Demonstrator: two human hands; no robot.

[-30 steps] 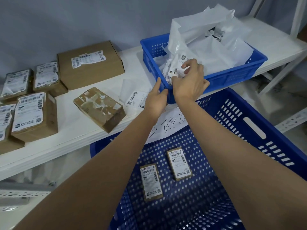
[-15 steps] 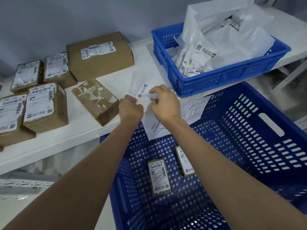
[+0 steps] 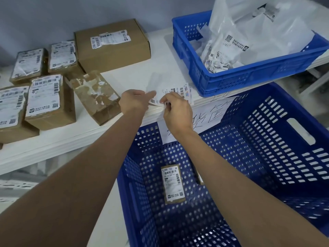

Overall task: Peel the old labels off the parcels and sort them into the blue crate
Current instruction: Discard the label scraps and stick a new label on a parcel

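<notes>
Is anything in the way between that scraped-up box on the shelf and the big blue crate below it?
Nothing solid. The scraped box lies near the shelf edge, and the big blue crate is open-topped just below. Only the person's left hand and forearm cross that path.

Even, diffuse indoor light casts soft shadows; wide-angle distortion bends the edges, and detail is slightly soft throughout.

A plain, matte grey-blue wall (image 3: 53,16) stood behind a long white-painted shelf board (image 3: 58,139) that ran across the view. At the far right, white metal shelf struts (image 3: 315,82) angled down toward a mottled grey concrete floor (image 3: 293,97). The light was soft and even, with faint shadows.
</notes>
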